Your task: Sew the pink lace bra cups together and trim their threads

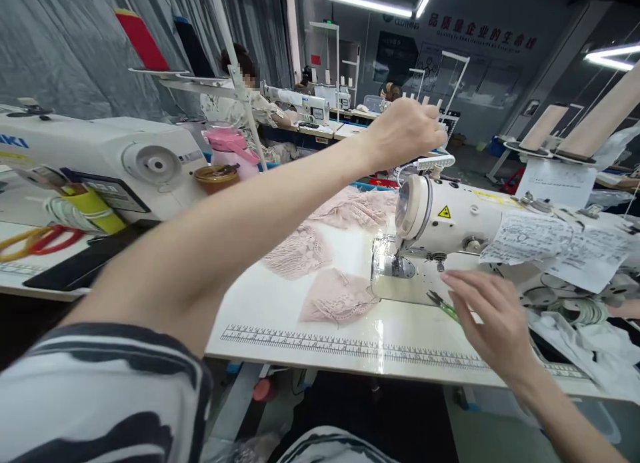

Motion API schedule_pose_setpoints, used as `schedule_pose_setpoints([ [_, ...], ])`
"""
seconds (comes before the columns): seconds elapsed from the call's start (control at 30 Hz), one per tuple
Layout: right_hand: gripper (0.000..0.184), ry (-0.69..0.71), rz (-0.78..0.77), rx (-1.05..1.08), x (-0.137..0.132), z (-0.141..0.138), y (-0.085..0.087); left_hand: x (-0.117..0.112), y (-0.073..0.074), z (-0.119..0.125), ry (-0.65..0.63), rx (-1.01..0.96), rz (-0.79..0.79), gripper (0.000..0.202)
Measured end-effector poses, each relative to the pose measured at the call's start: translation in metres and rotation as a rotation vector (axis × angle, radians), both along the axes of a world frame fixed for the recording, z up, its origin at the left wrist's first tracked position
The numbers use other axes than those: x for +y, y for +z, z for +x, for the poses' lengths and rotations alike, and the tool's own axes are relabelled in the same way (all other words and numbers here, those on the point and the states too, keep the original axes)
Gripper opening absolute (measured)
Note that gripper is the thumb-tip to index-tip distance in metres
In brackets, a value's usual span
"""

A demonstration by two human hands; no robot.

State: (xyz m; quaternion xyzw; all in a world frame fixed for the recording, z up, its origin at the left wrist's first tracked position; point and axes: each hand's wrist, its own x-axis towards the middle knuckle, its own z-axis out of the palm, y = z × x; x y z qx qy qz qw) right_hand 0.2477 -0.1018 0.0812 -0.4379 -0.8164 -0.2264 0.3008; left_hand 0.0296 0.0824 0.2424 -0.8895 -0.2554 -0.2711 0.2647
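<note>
My left hand [407,131] is raised above the sewing machine head [450,216], its fingers curled into a fist near the small white lamp [436,162]; what it grips is hidden. My right hand [497,320] is in front of the machine, fingertips close to the tension knob [440,262], thumb and fingers slightly apart with nothing visible between them. Green-handled thread snips [443,306] lie on the table beside that hand. Left of the needle plate [395,270] rest a pink lace cup piece [340,296], another lace piece [297,250] and a heap of pink fabric [355,206].
A printed ruler [350,346] runs along the table's front edge. On the left stand a second sewing machine [100,156], scissors [40,242], a brown bowl [216,176] and a pink jug [233,146]. Thread cones [545,126] and white cloth [590,350] are at right. A co-worker [245,96] sits behind.
</note>
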Motion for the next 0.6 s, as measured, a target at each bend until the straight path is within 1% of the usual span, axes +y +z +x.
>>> schedule_pose_setpoints([
  [0.03,0.035,0.014,0.015,-0.047,0.007,-0.006,0.022,0.005,-0.003,0.001,0.013,-0.048,0.005,0.032],
  [0.1,0.029,0.037,0.031,-0.061,0.028,-0.02,0.068,0.015,-0.007,0.003,0.055,-0.115,0.005,0.034],
  [0.17,0.028,0.072,-0.027,-0.007,0.057,-0.037,0.11,0.023,-0.01,0.002,0.091,-0.149,0.006,0.037],
  [0.2,0.028,0.077,-0.101,0.03,0.073,-0.046,0.128,0.026,-0.011,0.001,0.103,-0.168,0.01,0.037],
  [0.23,0.027,0.047,-0.201,0.058,0.09,-0.055,0.143,0.03,-0.011,-0.001,0.11,-0.191,0.015,0.036],
  [0.3,0.031,-0.034,-0.397,0.021,0.121,-0.071,0.167,0.036,-0.011,-0.008,0.121,-0.238,0.028,0.031],
  [0.33,0.035,-0.091,-0.475,-0.02,0.136,-0.078,0.175,0.039,-0.011,-0.013,0.126,-0.26,0.034,0.029],
  [0.37,0.037,-0.182,-0.531,-0.059,0.149,-0.083,0.181,0.042,-0.012,-0.018,0.132,-0.282,0.038,0.027],
  [0.43,0.043,-0.261,-0.572,-0.103,0.172,-0.09,0.187,0.046,-0.019,-0.029,0.149,-0.33,0.028,0.026],
  [0.47,0.046,-0.279,-0.584,-0.124,0.182,-0.091,0.188,0.047,-0.025,-0.034,0.163,-0.354,0.013,0.025],
  [0.53,0.053,-0.28,-0.632,-0.165,0.2,-0.091,0.184,0.045,-0.043,-0.043,0.181,-0.385,-0.036,0.022],
  [0.57,0.057,-0.265,-0.619,-0.148,0.207,-0.09,0.181,0.041,-0.055,-0.047,0.184,-0.389,-0.068,0.021],
  [0.6,0.061,-0.232,-0.55,-0.087,0.213,-0.09,0.177,0.038,-0.068,-0.05,0.183,-0.388,-0.1,0.021],
])
